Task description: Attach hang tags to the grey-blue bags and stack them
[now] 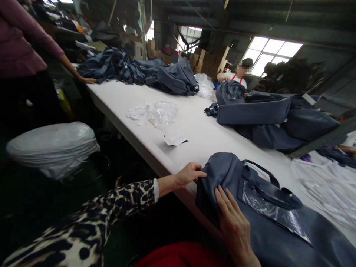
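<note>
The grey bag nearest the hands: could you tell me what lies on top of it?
On the grey bag rest the right hand, its dark strap and a shiny plastic panel; the left hand grips its edge. Its contents are hidden.

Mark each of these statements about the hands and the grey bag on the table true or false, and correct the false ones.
1. The left hand grips the edge of the grey bag. True.
2. The right hand holds a pair of scissors. False: it lies flat on the grey bag with the fingers stretched out.
3. A paper tag lies on the white table beyond the bag. True.
4. The grey bag hangs in the air above the table. False: it lies on the table at its near edge.
5. A crumpled clear plastic wrapper lies on the table. True.
</note>
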A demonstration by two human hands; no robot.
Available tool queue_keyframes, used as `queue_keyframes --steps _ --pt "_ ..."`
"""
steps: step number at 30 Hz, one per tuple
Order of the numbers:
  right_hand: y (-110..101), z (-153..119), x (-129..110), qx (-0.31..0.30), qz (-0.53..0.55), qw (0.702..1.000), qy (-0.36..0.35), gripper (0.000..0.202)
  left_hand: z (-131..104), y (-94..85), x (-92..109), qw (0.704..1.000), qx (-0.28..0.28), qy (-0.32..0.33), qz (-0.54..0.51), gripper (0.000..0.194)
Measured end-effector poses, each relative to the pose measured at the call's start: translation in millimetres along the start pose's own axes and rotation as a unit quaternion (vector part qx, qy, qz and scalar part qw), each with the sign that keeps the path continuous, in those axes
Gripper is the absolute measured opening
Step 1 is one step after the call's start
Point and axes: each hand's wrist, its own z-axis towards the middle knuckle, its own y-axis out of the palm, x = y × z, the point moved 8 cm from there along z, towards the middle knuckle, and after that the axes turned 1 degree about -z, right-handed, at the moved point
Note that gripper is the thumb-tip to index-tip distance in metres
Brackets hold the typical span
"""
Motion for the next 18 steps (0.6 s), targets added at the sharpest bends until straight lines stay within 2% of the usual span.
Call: queue_keyframes --steps 4,7,12,15,18 --pt "10 0 -16 0.001 -0.010 1.000 -0.015 0.053 -10 -14.4 -12 0.996 0.072 0.019 -0.043 0.032" --pt "22 -6 -31 -0.017 -0.007 1.000 -0.022 0.052 -17 -22.0 -23 0.993 0.093 0.011 -0.073 0.033" --pt "33 -14 -40 -0.039 0.007 0.999 -0.012 0.052 -26 -27.5 -23 0.996 0.059 -0.010 -0.059 0.038" --pt "34 -15 -39 -0.045 0.009 0.999 -0.013 0.054 -27 -22.8 -22 0.999 0.017 -0.034 0.004 0.048" --pt "33 -16 -43 -0.039 0.007 0.999 -0.015 0.053 -27 -19.0 -22 0.999 0.005 -0.035 -0.002 0.054"
